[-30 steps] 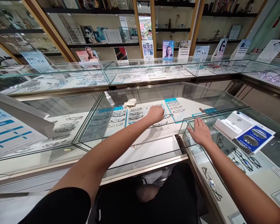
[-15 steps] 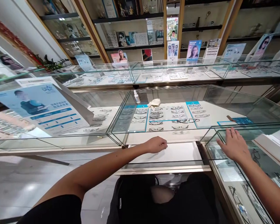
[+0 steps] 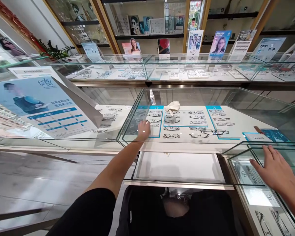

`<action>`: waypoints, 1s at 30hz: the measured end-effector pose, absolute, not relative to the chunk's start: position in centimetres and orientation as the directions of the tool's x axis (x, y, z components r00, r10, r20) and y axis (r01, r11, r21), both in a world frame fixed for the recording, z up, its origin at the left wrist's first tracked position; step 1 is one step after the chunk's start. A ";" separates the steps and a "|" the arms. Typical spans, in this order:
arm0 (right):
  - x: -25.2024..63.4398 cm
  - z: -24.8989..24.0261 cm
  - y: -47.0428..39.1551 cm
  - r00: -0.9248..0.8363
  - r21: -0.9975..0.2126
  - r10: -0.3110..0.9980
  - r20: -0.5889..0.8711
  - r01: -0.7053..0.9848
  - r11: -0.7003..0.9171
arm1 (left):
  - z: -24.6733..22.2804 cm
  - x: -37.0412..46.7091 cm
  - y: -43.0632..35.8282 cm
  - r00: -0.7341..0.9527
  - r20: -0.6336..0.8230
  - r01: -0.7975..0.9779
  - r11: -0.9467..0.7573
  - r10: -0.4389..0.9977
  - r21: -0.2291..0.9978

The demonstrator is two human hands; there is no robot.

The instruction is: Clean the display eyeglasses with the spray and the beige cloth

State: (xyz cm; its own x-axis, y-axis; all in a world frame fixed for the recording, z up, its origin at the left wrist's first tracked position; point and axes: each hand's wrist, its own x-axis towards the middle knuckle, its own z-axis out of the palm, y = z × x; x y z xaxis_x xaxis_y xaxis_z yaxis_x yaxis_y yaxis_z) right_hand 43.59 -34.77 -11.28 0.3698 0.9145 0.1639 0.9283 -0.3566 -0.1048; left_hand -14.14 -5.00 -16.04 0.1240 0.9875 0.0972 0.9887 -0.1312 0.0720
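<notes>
My left hand [image 3: 144,130] reaches over the left part of the glass display counter [image 3: 186,141], palm down, its fingers loosely bent and slightly apart. Nothing shows in it. Past its fingertips stand a small white spray bottle [image 3: 152,97] and, to the right, a crumpled cream cloth [image 3: 173,107]. Rows of eyeglasses [image 3: 171,135] lie around and under the glass near this hand. A dark-framed pair of glasses [image 3: 215,132] is farther right. My right hand [image 3: 276,167] lies with spread fingers on the glass of the right-hand case, holding nothing.
A white tray-like surface [image 3: 179,168] is below the counter's front edge, above my lap. On the left stands a large blue sign [image 3: 44,105]. More eyeglasses [image 3: 263,223] lie in the right case. Behind are another glass counter [image 3: 100,80] and shelves.
My left hand has moved forward and left, from above the white surface to the counter glass, and its closed fingers have loosened. My right hand stays on the glass; the view has shifted.
</notes>
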 end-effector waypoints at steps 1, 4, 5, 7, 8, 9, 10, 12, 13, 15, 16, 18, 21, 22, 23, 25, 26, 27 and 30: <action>43.6 -11.1 -34.8 0.372 -0.103 0.914 0.160 0.928 -0.359 | -16.5 -14.5 -4.4 0.131 0.100 0.988 -0.138 0.986 0.069; 43.6 -10.8 -35.0 0.389 -0.113 0.912 0.133 0.920 -0.376 | -17.8 -15.0 -3.1 0.155 0.085 0.985 -0.160 0.984 0.061; 43.6 -10.8 -35.1 0.396 -0.121 0.910 0.126 0.916 -0.382 | -18.1 -15.1 -2.7 0.160 0.074 0.985 -0.165 0.984 0.059; 43.7 -10.6 -35.2 0.405 -0.135 0.907 0.117 0.911 -0.389 | -18.7 -15.1 -2.2 0.170 0.048 0.983 -0.173 0.984 0.057; 43.7 -10.5 -35.2 0.407 -0.136 0.906 0.113 0.910 -0.392 | -18.9 -15.2 -2.0 0.176 0.035 0.983 -0.177 0.984 0.054; 43.6 -10.4 -35.2 0.408 -0.133 0.906 0.110 0.910 -0.394 | -19.0 -15.2 -1.8 0.181 0.022 0.982 -0.182 0.983 0.050; 43.6 -10.3 -35.2 0.408 -0.127 0.906 0.109 0.910 -0.394 | -19.1 -15.2 -1.7 0.185 0.011 0.982 -0.186 0.983 0.042; 43.5 -10.3 -35.2 0.398 -0.107 0.911 0.113 0.916 -0.387 | -19.1 -15.2 -1.4 0.194 -0.005 0.981 -0.193 0.981 0.019; 43.4 -10.4 -35.2 0.390 -0.095 0.913 0.120 0.920 -0.381 | -18.9 -15.2 -1.3 0.198 -0.011 0.980 -0.198 0.980 0.003; 43.3 -10.7 -35.1 0.373 -0.064 0.917 0.143 0.928 -0.367 | -18.3 -15.1 -1.3 0.209 -0.019 0.977 -0.209 0.978 -0.032; 43.3 -10.9 -35.1 0.367 -0.047 0.917 0.158 0.930 -0.364 | -17.8 -15.0 -1.4 0.216 -0.023 0.975 -0.216 0.976 -0.050; 43.1 -11.2 -35.0 0.364 -0.018 0.913 0.184 0.930 -0.367 | -16.8 -14.7 -1.8 0.228 -0.034 0.969 -0.230 0.973 -0.085; 42.7 -11.3 -34.7 0.367 0.013 0.910 0.191 0.926 -0.377 | -15.3 -14.0 -3.0 0.236 -0.061 0.963 -0.241 0.970 -0.121; 42.6 -11.2 -34.6 0.373 0.020 0.908 0.191 0.923 -0.384 | -14.8 -13.8 -3.5 0.237 -0.068 0.961 -0.244 0.969 -0.127; 42.4 -11.1 -34.5 0.381 0.025 0.905 0.190 0.919 -0.393 | -14.4 -13.5 -4.2 0.241 -0.075 0.960 -0.249 0.968 -0.128; 42.2 -10.9 -34.4 0.399 0.033 0.898 0.186 0.911 -0.412 | -13.7 -12.8 -5.8 0.256 -0.095 0.957 -0.267 0.962 -0.118; 42.1 -10.8 -34.3 0.406 0.038 0.896 0.178 0.907 -0.419 | -13.3 -12.4 -6.8 0.269 -0.111 0.954 -0.280 0.957 -0.106; 42.0 -10.7 -34.2 0.412 0.044 0.895 0.169 0.904 -0.424 | -13.0 -12.0 -7.9 0.282 -0.130 0.951 -0.295 0.950 -0.090; 41.8 -10.6 -34.1 0.421 0.056 0.895 0.146 0.900 -0.432 | -12.0 -10.9 -11.7 0.330 -0.198 0.940 -0.340 0.923 -0.021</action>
State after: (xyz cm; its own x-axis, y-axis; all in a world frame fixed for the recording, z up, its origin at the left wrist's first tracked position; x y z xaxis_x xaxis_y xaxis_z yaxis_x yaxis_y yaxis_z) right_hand 41.85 -34.08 -10.65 0.4210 0.8951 0.1465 0.8999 -0.4325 0.0563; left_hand -10.91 -11.72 -12.00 0.3296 0.9232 -0.1978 0.9402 -0.3401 -0.0206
